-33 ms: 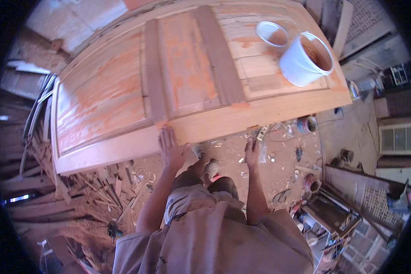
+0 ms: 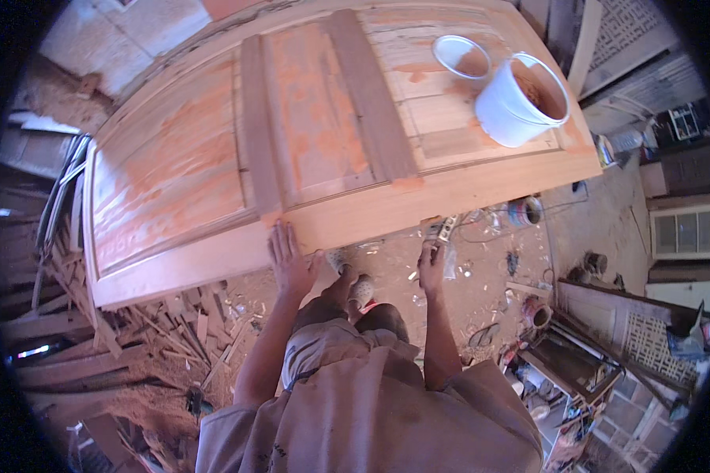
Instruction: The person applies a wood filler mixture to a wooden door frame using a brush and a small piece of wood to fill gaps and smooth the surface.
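A panelled wooden door point(image 2: 355, 203) lies flat in front of me, with orange-brown filler smeared over its panels. At its near edge, my left hand point(image 2: 292, 258) rests with the fingers stretched out over the frame. My right hand point(image 2: 431, 268) is closed on what looks like a putty knife point(image 2: 433, 232), its blade close to the door's near edge. Most of the handle is hidden in the fingers. Toward the right end of the door stands a white bucket point(image 2: 506, 113) of orange-brown filler, and its round lid point(image 2: 453, 57), also smeared, lies beside it.
Scrap wood point(image 2: 177, 327) is heaped on the floor at the left. A power strip point(image 2: 447, 229) and a paint can point(image 2: 525, 210) lie beyond my right hand. A cluttered wooden frame point(image 2: 576, 359) stands at the lower right. Shavings litter the floor around my feet.
The door and bucket appear slightly farther left in the view. Both hands keep nearly the same places, the left flat on the edge and the right on the putty knife.
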Available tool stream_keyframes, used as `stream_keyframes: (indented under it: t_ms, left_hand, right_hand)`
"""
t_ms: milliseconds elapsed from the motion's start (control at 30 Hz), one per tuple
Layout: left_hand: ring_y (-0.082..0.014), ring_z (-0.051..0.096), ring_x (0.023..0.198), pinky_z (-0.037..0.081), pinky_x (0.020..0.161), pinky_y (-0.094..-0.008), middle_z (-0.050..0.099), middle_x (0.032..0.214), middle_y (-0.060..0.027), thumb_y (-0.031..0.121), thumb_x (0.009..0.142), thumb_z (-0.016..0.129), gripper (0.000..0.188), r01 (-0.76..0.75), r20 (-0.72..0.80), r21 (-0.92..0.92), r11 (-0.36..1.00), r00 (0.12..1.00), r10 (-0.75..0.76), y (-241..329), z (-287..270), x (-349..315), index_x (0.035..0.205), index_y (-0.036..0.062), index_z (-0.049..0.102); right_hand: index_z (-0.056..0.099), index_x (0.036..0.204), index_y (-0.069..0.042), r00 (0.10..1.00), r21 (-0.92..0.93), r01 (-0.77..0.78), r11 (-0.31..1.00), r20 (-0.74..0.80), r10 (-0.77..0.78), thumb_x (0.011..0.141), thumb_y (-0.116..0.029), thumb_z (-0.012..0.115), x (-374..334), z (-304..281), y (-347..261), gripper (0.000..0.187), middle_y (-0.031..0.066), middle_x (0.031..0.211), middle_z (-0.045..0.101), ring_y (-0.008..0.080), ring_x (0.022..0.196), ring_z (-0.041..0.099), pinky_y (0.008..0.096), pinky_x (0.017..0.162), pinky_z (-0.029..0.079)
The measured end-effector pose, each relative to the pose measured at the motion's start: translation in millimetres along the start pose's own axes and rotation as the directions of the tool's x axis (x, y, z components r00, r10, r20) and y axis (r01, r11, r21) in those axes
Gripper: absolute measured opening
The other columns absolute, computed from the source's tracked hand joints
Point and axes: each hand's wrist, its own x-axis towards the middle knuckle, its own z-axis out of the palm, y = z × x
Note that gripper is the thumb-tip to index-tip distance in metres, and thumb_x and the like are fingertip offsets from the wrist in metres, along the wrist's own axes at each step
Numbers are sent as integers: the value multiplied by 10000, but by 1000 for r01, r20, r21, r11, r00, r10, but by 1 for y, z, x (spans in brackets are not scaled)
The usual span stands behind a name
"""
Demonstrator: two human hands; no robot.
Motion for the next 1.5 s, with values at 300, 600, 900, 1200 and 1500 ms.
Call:
stream_keyframes:
  t_ms: [300, 600, 900, 1200, 1500]
  left_hand:
    - [-437, 166, 1470, 126, 1182, -563, 190, 1581, -276, 414, 860, 645, 902, 32, 38, -112, 993, 999, -28, 13, -15, 8, 1504, -59, 227]
    - [-443, 190, 1461, 158, 1172, -578, 229, 1566, -273, 497, 844, 661, 942, 56, 9, -109, 992, 998, -55, 7, -8, 4, 1491, -55, 255]
    - [-417, 188, 1470, 147, 1188, -558, 238, 1566, -260, 525, 830, 668, 959, 94, 37, -120, 988, 995, -90, 11, -9, 10, 1486, -47, 267]
    - [-404, 219, 1462, 164, 1191, -544, 243, 1576, -232, 536, 828, 667, 955, 89, -2, -1, 996, 996, -89, 8, -4, 2, 1515, 14, 257]
    - [-366, 222, 1471, 164, 1198, -530, 234, 1594, -193, 306, 777, 763, 962, 188, 44, 49, 981, 981, -191, 34, -26, 4, 1547, 77, 234]
  right_hand:
    - [573, 982, -34, 966, 5, -74, 997, 247, 71, 1036, -285, 492, 24, -144, -82, 269, 34, 743, 577, 114, 624, 566, 290, 569, 490]
    - [687, 1021, -67, 876, -713, 300, 634, 470, 113, 933, -206, 613, 116, -122, -206, 181, 155, 880, 703, 337, 833, 690, 419, 744, 517]
    - [717, 1008, -135, 796, -584, 542, 605, 588, -145, 887, -286, 682, 116, -88, -211, 197, 132, 759, 679, 352, 757, 672, 442, 706, 526]
    - [675, 1040, -82, 645, -598, 599, 532, 754, 121, 932, -389, 599, 102, -65, -226, 334, 156, 959, 694, 376, 891, 660, 503, 777, 513]
    - [543, 1220, -27, 778, -138, 544, 828, 453, -436, 938, 39, 451, 218, -209, -319, 304, 52, 859, 564, 118, 762, 550, 292, 668, 485]
